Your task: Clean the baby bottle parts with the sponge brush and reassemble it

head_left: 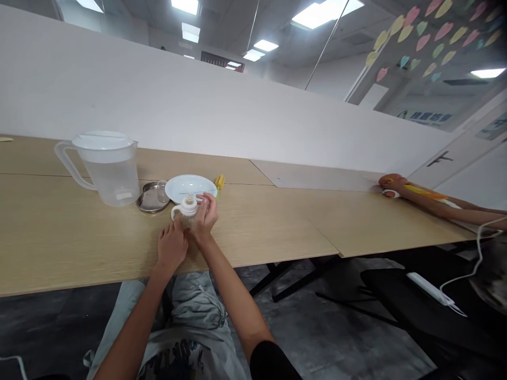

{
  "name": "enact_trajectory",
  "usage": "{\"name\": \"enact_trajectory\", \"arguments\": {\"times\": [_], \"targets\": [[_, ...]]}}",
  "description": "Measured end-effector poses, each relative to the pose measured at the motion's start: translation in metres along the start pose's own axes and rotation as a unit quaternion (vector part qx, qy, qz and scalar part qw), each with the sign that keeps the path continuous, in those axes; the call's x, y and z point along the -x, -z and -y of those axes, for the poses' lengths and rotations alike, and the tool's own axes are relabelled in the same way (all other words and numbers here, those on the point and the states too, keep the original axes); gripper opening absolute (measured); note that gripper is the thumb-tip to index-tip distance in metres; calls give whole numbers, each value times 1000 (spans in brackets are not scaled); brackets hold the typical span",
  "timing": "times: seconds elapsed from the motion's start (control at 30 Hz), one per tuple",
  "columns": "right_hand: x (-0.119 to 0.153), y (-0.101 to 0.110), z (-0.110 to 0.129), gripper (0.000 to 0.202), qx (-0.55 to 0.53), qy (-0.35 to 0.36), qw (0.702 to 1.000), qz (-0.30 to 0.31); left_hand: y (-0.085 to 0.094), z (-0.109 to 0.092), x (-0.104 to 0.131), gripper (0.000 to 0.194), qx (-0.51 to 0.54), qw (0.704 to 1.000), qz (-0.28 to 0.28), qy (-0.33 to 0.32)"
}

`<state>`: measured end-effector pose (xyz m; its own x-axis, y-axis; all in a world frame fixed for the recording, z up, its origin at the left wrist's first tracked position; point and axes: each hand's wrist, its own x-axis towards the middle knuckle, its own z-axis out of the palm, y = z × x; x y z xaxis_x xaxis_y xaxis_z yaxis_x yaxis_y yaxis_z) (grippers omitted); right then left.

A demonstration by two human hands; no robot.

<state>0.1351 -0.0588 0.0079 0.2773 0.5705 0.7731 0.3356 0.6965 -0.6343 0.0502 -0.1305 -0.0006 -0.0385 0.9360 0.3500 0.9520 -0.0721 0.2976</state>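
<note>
A clear baby bottle (189, 206) with a white collar, a pale teat on top and a white side handle stands upright on the table before me. My right hand (206, 217) curls around the bottle's right side, thumb and fingers near the collar. On the lower left of the bottle, just under the handle, my left hand (173, 245) grips with bent fingers; its fingertips are partly hidden. Right behind the bottle lies a white plate (180, 186). A yellow sponge-headed brush (220, 181) with a green handle rests at the plate's right edge.
Left of the plate, a round steel dish (150, 200) carries a small clear cup (161, 191). Farther left stands a large lidded pitcher (114, 174) of water. A doll-like figure (420, 198) lies at the table's far right. A black chair (400, 285) holds a white power strip (430, 288).
</note>
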Motion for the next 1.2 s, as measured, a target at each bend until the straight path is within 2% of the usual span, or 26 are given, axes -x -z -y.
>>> {"name": "enact_trajectory", "arguments": {"times": [0.1, 0.17, 0.23, 0.3, 0.37, 0.43, 0.73, 1.0, 1.1, 1.2], "targets": [[2, -2, -4, 29, -8, -31, 997, -67, 0, 0, 0, 52, -1, 1000, -4, 1], [1, -2, -4, 26, -14, -30, 996, -82, -1, 0, -1, 52, -12, 1000, -6, 1], [-1, -1, -2, 27, -38, -16, 997, -66, -2, 0, -1, 52, -21, 1000, -5, 2], [-4, 1, 1, 34, -53, -1, 998, -18, -2, 1, -1, 52, -23, 1000, -4, 0], [-7, 3, 4, 38, -31, 9, 999, 36, -2, 1, -1, 52, -22, 1000, -4, -2], [-9, 5, 7, 40, 5, 17, 998, 63, -2, 1, -1, 51, -21, 1000, -6, -2], [-9, 1, 11, 52, 78, 32, 996, 37, 0, 2, 0, 49, -15, 1000, 6, -12], [-9, 3, 9, 37, 64, 84, 989, 99, 0, 3, -2, 51, 1, 1000, 3, -7], [-9, 3, 8, 39, 57, 69, 991, 101, -3, 6, -2, 51, 10, 1000, -7, -7], [-7, 1, 6, 51, 51, 44, 995, 74, -2, 6, -2, 50, 9, 1000, -12, -8]]}}
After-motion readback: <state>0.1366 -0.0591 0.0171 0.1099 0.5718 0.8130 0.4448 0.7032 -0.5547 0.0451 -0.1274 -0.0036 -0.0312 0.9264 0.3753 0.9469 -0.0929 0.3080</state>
